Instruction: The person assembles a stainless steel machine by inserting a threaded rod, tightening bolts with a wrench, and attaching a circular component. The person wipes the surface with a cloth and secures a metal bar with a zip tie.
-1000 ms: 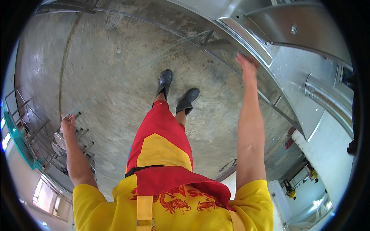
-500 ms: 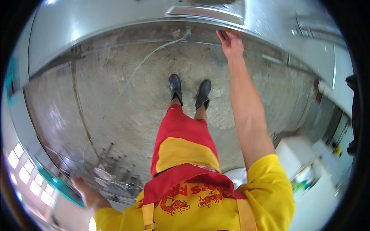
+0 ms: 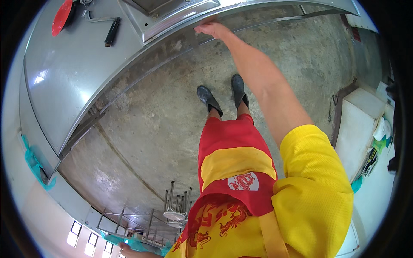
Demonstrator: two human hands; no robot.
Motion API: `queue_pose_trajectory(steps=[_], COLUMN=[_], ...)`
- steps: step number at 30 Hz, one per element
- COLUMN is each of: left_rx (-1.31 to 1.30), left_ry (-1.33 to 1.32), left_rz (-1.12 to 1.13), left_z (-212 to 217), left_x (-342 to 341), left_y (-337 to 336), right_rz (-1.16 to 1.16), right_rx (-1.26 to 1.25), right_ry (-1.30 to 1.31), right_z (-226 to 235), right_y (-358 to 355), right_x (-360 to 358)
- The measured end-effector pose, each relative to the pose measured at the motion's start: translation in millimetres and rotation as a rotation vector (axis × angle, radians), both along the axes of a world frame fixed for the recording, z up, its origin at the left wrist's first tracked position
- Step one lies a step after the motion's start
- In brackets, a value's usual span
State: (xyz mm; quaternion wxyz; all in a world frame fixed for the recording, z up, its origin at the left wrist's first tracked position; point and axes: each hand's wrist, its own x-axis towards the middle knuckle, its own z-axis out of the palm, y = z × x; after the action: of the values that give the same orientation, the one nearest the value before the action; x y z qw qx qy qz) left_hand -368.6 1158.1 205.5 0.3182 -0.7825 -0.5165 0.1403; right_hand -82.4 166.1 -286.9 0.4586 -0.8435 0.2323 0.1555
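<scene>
I see R hand [image 3: 211, 29] top mid, by the edge of the metal counter [image 3: 86, 64], upper L; can't tell its grip. L hand [image 3: 126, 249], btm L, nr teal thing [image 3: 137, 244]; can't tell grip.

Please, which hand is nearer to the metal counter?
Right: the right hand is at the near edge of the metal counter; the left hand is away from it, low in view.

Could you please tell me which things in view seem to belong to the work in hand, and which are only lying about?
Probably in the work:
- metal counter, with the right hand at its edge
- teal sheet, near the left hand; contact unclear

Seemingly just about:
- red dish
- black-handled tool
- stools
</scene>
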Motion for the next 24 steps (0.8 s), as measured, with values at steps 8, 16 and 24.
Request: queue_pose_trajectory(steps=[8,16,24], left_rx=[-1.114,-2.526,-2.303], left_ry=[-0.414,-0.02,-0.295], left_rz=[-0.987,-0.287,-0.028], left_z=[-181,-370,-328], left_x=[324,233,131], left_y=[-182,-624,-824], right_rz=[-0.163,-0.223,-0.356], right_rx=[-0.327,-0.017,-0.234], right_ry=[-0.3,-0.135,0.232], right_z=[42,64,173], right_y=[37,82,58], right_x=[-32,-259,-604])
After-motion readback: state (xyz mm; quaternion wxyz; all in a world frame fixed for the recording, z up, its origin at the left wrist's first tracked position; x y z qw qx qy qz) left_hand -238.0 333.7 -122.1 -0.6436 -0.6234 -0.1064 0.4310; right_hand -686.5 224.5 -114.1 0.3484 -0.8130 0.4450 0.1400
